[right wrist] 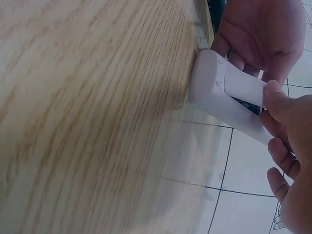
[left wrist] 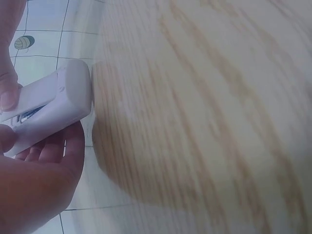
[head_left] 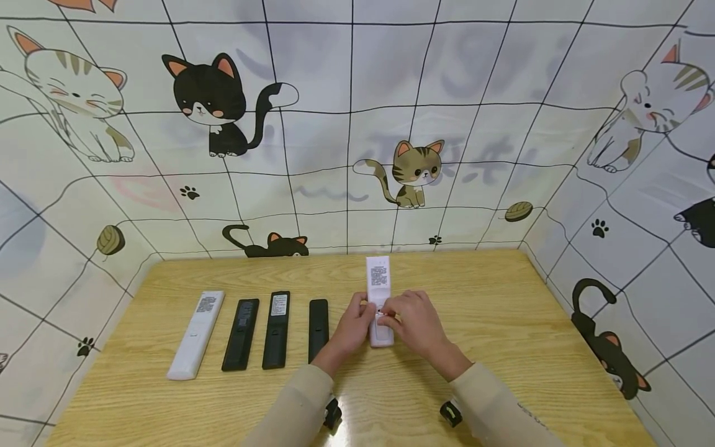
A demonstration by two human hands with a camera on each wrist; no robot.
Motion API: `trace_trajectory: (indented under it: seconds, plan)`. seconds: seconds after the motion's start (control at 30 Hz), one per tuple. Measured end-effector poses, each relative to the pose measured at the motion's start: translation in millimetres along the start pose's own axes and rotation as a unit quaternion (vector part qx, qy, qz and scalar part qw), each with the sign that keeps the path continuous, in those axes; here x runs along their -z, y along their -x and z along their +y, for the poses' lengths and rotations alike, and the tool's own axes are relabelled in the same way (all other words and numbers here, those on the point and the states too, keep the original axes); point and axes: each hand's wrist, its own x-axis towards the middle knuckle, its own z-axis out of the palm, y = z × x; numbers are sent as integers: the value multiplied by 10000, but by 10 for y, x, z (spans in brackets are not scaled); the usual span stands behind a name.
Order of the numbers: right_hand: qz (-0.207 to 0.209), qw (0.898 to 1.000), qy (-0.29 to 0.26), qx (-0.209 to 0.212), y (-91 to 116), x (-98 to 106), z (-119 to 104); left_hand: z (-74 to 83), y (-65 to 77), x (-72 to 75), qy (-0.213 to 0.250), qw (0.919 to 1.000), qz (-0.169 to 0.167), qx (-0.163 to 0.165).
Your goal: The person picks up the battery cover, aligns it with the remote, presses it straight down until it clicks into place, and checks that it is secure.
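A white remote control (head_left: 378, 264) stands back-side up over the table, a printed label (head_left: 379, 276) on its far half. My left hand (head_left: 352, 326) grips it from the left, with fingers curled beneath it in the left wrist view. On the other side, my right hand (head_left: 416, 320) pinches the far end of the battery cover (right wrist: 246, 87) between thumb and fingers. That end of the cover is tilted up, while its other end meets the remote's near end. Through the gap shows a dark battery compartment (right wrist: 249, 106) with something metallic inside.
To the left lie a white remote (head_left: 195, 335) and three black remotes, one (head_left: 240, 335) beside it, another (head_left: 275, 338) with a white label, and a third (head_left: 318, 323) close to the left forearm. A cat-patterned cloth (head_left: 313, 143) surrounds the wooden table (head_left: 491, 298).
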Motion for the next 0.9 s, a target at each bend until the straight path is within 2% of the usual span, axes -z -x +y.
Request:
trace_trajectory:
  seconds: [0.37, 0.67, 0.9]
  plan:
    - [76, 9999, -138, 25, -8, 31, 9, 26, -1, -10, -73, 9999, 59, 53]
    - [-30, 9997, -178, -139, -6, 41, 4, 32, 29, -8, -99, 9999, 43, -35]
    - [10, 9999, -142, -33, 1, 7, 12, 5, 27, 0, -144, 9998, 30, -126]
